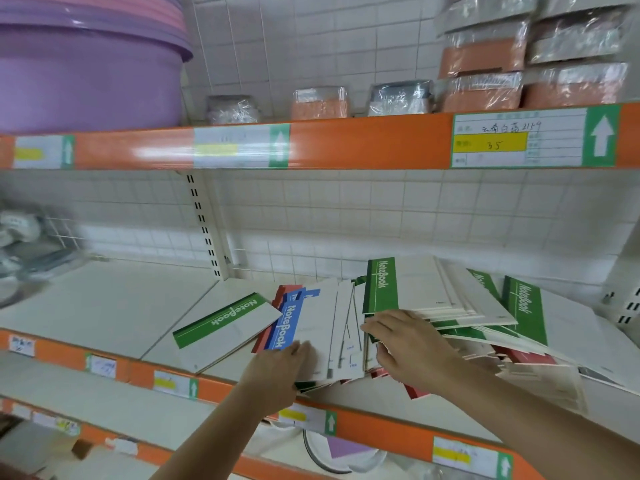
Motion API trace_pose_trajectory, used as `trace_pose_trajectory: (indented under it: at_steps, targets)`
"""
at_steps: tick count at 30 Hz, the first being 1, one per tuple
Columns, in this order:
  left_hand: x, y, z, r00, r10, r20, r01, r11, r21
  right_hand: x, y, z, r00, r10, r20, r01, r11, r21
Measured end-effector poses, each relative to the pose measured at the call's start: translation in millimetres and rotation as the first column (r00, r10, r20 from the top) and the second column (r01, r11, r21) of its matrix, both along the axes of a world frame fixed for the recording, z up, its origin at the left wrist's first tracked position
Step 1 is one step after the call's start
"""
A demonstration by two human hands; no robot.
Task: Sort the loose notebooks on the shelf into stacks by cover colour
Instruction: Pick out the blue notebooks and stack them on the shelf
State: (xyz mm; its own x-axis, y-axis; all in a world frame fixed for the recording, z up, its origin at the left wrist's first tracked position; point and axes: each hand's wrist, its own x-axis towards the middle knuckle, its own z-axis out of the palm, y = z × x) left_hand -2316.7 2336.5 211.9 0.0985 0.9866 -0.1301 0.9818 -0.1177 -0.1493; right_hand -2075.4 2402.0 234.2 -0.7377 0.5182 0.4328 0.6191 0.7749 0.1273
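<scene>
Head view | shelf (114,306): loose notebooks (346,327) | both hands touching them

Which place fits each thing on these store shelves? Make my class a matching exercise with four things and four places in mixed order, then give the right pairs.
Things
1. large purple plastic basin
2. lone green-banded notebook
3. blue-banded notebook
4. handwritten price label with a yellow box

Places
A. on the orange edge of the upper shelf, at the right
B. on the upper shelf, at the far left
C. on top of the fanned pile, by the left hand
D. flat on the middle shelf, left of the pile

Pairs: 1-B, 2-D, 3-C, 4-A
</scene>
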Motion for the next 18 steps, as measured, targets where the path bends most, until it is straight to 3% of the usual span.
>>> trace_pose_trajectory:
  at_steps: [5, 12, 16, 18]
  targets:
    - [-9.8, -4.4, 12.7, 0.998, 0.048, 0.034, -0.049, 0.999, 0.023, -12.9, -1.4, -5.1, 0.998, 0.017, 0.058, -0.018, 1.0, 0.019]
    - [-17.7, -3.1, 49.1, 0.986, 0.15, 0.069, -0.163, 0.951, 0.264, -49.1, 1.6, -10.8, 0.981, 0.05, 0.187, -0.044, 0.998, -0.034]
    - [-21.1, -8.1, 59.6, 0.983, 0.136, 0.12, -0.171, 0.919, 0.356, -79.3, 2.6, -14.9, 0.924, 0.043, 0.38, 0.057, 0.967, -0.248]
    - [-23.8, -10.4, 61.0, 0.98, 0.138, 0.142, -0.183, 0.909, 0.376, -87.8, 2.4, -13.6, 0.904, 0.023, 0.428, 0.097, 0.962, -0.257]
